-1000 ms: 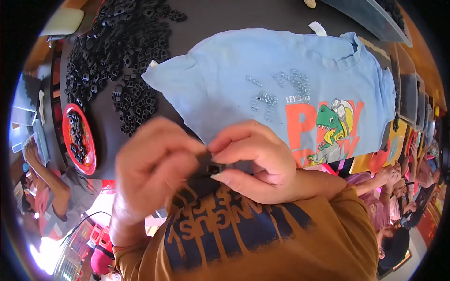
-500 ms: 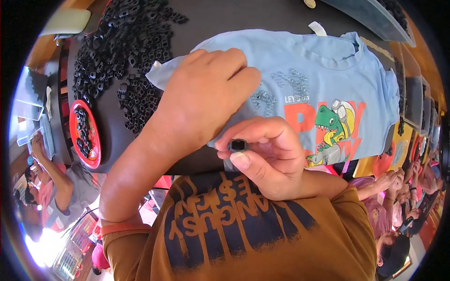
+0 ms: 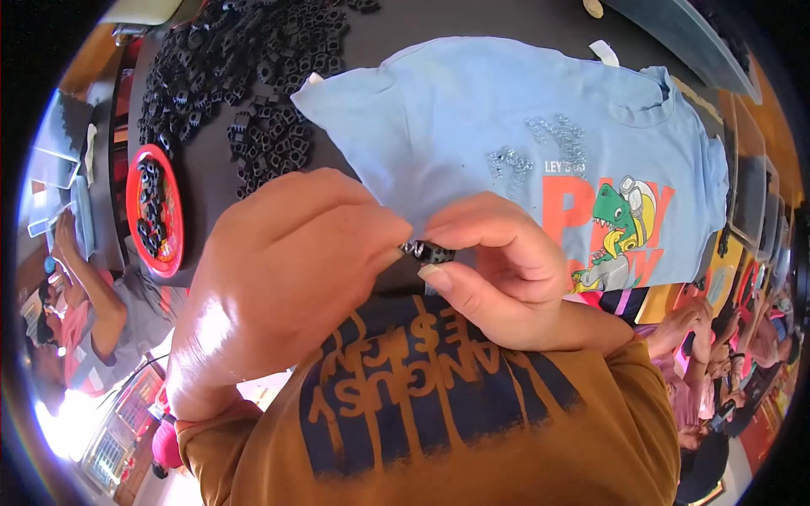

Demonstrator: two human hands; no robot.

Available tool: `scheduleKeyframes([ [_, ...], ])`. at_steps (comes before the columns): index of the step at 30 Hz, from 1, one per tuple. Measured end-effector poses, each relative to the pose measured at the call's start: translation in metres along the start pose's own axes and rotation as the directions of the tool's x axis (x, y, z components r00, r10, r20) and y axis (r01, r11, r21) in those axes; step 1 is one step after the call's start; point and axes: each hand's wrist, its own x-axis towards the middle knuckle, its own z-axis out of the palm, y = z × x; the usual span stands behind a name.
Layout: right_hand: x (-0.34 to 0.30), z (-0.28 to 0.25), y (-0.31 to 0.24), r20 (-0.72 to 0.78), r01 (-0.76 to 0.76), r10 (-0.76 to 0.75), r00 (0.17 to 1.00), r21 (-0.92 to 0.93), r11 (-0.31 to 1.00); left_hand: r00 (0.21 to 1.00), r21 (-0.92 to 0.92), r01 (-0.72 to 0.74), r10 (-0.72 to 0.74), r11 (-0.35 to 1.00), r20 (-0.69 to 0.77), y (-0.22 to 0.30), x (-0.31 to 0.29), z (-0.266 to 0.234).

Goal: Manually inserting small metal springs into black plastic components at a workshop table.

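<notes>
My right hand (image 3: 506, 274) pinches a small black hair claw clip (image 3: 440, 253), or part of one, between thumb and forefinger. From the other side, my left hand (image 3: 291, 261) is closed with its fingertips against the clip's end. A tiny silvery piece (image 3: 415, 247) shows at those fingertips, too small to make out for certain. Both hands are held in front of my chest, over the near edge of a light blue T-shirt (image 3: 472, 93) spread on the table. Two clusters of small silvery coil-like pieces (image 3: 557, 139) lie on the shirt.
Many black claw clip pieces (image 3: 270, 139) are heaped on the dark table (image 3: 422, 21) at the left. More sit in a red-rimmed plate (image 3: 175, 240) near the left edge. A clear plastic bin (image 3: 683, 42) stands far right. Other people work on both sides.
My left hand has come back from over the shirt and down to the clip in my right hand. The silvery piece now shows at its fingertips. The view has shifted slightly.
</notes>
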Motion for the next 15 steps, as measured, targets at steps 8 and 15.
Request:
scheduleKeyframes([
  [8,0.001,0.003,0.001,0.076,0.007,0.005,0.997,-0.150,0.989,0.988,0.193,-0.111,0.087,0.975,0.129,0.002,-0.007,-0.007],
  [15,-0.009,0.003,-0.001,0.058,-0.045,0.055,0.997,-0.160,0.986,0.985,0.106,-0.171,0.168,0.980,0.029,-0.008,-0.029,0.004],
])
